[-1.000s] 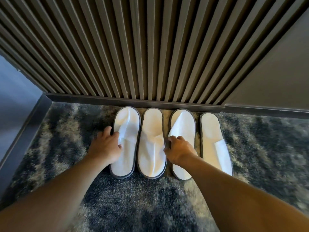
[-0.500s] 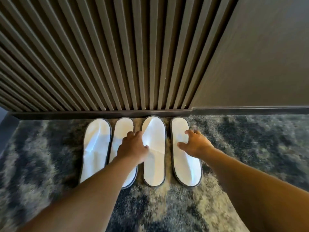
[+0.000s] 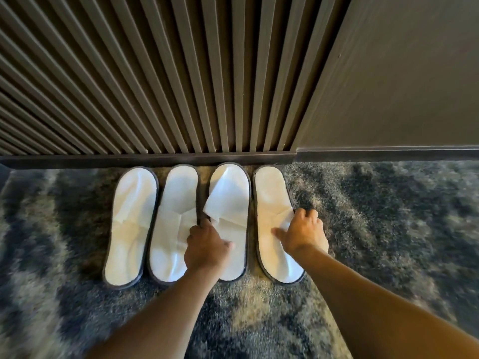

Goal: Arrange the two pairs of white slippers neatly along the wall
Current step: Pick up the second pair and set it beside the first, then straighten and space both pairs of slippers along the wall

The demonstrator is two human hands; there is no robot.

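left fingers [image 3: 204, 224] curling round edge of third slipper [image 3: 229, 200]. right hand [image 3: 302, 233] gripping fourth slipper [image 3: 269, 203], fingers round its side. four slippers lying in row, toes touching wall [image 3: 155, 73]. lining-up step nearly finishing; next needing tiny nudges straight.

Four white slippers [image 3: 178, 224] lined up at the skirting board [image 3: 147, 159].
We see our left hand [image 3: 207, 246] gripping the third slipper [image 3: 229, 203], right hand [image 3: 303, 233] on the fourth slipper [image 3: 272, 203].

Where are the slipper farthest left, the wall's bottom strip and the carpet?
Leftmost slipper [image 3: 131, 226], head view: middle of its white insole.
Baseboard [image 3: 103, 159], head view: its dark front face.
Carpet [image 3: 388, 216], head view: bare patch.
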